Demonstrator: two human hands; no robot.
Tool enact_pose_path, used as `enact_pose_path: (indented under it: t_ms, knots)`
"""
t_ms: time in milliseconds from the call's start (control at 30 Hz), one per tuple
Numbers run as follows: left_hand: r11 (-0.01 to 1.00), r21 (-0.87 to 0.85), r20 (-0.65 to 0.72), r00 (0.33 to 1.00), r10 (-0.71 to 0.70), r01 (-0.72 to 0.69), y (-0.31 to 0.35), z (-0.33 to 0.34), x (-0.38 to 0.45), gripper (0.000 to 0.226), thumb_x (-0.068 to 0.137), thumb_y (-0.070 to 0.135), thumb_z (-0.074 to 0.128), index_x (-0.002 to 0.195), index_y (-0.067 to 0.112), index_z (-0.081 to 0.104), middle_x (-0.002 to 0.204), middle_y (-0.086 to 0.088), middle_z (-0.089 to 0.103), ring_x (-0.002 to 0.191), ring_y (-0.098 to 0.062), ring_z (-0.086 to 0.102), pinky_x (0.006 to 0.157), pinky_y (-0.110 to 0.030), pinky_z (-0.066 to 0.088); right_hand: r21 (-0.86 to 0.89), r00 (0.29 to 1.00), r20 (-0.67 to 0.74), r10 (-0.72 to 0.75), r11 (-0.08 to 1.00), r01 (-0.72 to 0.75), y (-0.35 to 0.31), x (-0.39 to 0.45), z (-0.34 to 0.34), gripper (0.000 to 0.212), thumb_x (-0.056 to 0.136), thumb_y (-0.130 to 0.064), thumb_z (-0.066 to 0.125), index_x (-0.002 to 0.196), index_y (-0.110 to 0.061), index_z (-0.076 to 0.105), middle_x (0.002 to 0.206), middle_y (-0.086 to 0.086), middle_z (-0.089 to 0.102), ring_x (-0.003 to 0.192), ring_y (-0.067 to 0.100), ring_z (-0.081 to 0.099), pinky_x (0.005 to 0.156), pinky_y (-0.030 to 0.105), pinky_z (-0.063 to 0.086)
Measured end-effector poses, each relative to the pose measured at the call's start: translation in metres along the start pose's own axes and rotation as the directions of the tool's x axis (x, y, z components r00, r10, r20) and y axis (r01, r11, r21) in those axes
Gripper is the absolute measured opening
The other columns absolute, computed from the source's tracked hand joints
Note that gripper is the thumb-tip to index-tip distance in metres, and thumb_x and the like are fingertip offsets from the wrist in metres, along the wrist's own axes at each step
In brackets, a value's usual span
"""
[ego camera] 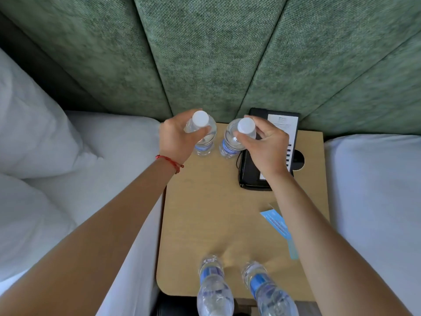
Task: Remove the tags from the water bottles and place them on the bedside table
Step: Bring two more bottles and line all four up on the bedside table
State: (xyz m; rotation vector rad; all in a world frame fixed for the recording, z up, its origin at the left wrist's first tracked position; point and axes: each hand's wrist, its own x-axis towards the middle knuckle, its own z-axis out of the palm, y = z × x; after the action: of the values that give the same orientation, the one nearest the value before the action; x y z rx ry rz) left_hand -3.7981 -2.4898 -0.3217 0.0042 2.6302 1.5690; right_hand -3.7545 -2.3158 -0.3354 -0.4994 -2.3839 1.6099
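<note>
A green padded headboard (209, 53) fills the back, with white bedding (57, 144) on the left and more (376, 190) on the right. Between them stands the wooden table (211, 213). A black telephone (262, 169) sits at its rear right, partly hidden by the right hand (262, 142). The left hand (175, 137) has its grip closed on the left bottle (202, 133), the right hand's grip on the right bottle (234, 137), both upright at the back. Two more bottles (214, 286) stand at the near edge, cut off below. Blue tags (276, 222) lie under the right forearm, print unreadable
</note>
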Motion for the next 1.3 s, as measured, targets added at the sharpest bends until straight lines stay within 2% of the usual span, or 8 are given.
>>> enact_pose_path:
  t_ms: [133,233,333,467,567,767,933,1300]
  knots:
    - [0.999,0.022,-0.003,1.000,0.029,-0.029,-0.001,0.006,0.018,0.038,0.071,0.013,0.077,0.107,0.005,0.067,0.107,-0.012,0.069,0.099,-0.023,0.064,0.091,-0.038,0.049,-0.027,0.999,0.039,0.000,1.000,0.001,-0.001,0.019,0.004,0.041,0.068,-0.013,0.080,0.106,-0.003,0.068,0.103,0.010,0.070,0.098,0.022,0.065,0.090,0.039,0.052]
    - [1.000,0.006,0.007,1.000,0.024,-0.024,-0.003,0.009,0.027,0.036,0.071,0.014,0.077,0.105,0.007,0.068,0.102,-0.009,0.071,0.094,-0.019,0.064,0.089,-0.034,0.050,-0.027,0.996,0.086,0.023,0.999,-0.020,-0.003,0.025,0.008,0.043,0.068,-0.010,0.079,0.109,-0.003,0.066,0.107,0.011,0.069,0.100,0.022,0.064,0.093,0.042,0.051]
    - [0.999,0.015,0.030,0.998,0.047,-0.047,-0.007,0.011,0.034,0.036,0.071,0.013,0.077,0.105,0.008,0.068,0.103,-0.008,0.071,0.097,-0.021,0.065,0.084,-0.023,0.048,-0.058,0.994,0.111,0.005,0.998,0.002,-0.004,0.030,0.010,0.041,0.070,-0.010,0.077,0.109,-0.005,0.066,0.106,0.011,0.069,0.101,0.023,0.065,0.092,0.043,0.050]
    - [0.999,-0.008,0.098,0.994,0.043,-0.043,-0.007,0.013,0.040,0.039,0.070,0.014,0.078,0.107,0.009,0.067,0.108,-0.005,0.068,0.102,-0.014,0.061,0.093,-0.028,0.046,-0.045,0.994,0.101,0.034,0.999,-0.030,-0.006,0.038,0.010,0.039,0.073,-0.009,0.076,0.110,-0.004,0.065,0.107,0.012,0.069,0.104,0.025,0.064,0.095,0.044,0.048]
    - [0.999,-0.015,0.108,0.993,0.040,-0.039,-0.008,0.015,0.043,0.041,0.068,0.014,0.079,0.106,0.009,0.067,0.106,0.001,0.067,0.103,-0.014,0.062,0.093,-0.026,0.046,-0.037,0.994,0.103,0.041,0.999,-0.038,-0.007,0.040,0.011,0.040,0.074,-0.008,0.075,0.111,-0.003,0.064,0.110,0.013,0.068,0.106,0.025,0.063,0.097,0.044,0.047]
    - [0.996,-0.073,0.137,0.990,-0.035,0.045,-0.019,0.015,0.040,0.057,0.062,0.012,0.083,0.115,0.012,0.063,0.119,-0.006,0.065,0.112,-0.017,0.058,0.100,-0.038,0.045,-0.091,0.987,0.132,0.092,0.993,-0.080,-0.001,0.036,0.012,0.049,0.073,-0.016,0.076,0.118,-0.006,0.060,0.116,0.010,0.066,0.112,0.023,0.060,0.098,0.044,0.045]
    - [0.994,-0.083,0.143,0.988,-0.065,0.077,-0.023,0.016,0.037,0.062,0.061,0.017,0.084,0.119,0.018,0.061,0.119,-0.001,0.064,0.111,-0.012,0.058,0.097,-0.031,0.046,-0.086,0.969,0.160,0.188,0.981,-0.176,0.002,0.034,0.010,0.060,0.070,-0.022,0.079,0.124,-0.016,0.056,0.117,0.003,0.066,0.108,0.018,0.061,0.096,0.041,0.048]
    - [0.996,-0.071,0.168,0.985,-0.036,0.049,-0.028,0.015,0.038,0.061,0.064,0.018,0.082,0.120,0.017,0.059,0.121,-0.002,0.063,0.114,-0.014,0.057,0.100,-0.038,0.044,-0.017,0.934,0.309,0.176,0.984,-0.180,0.000,0.035,0.001,0.055,0.075,-0.008,0.074,0.126,-0.014,0.053,0.114,0.002,0.063,0.105,0.014,0.061,0.097,0.034,0.048]
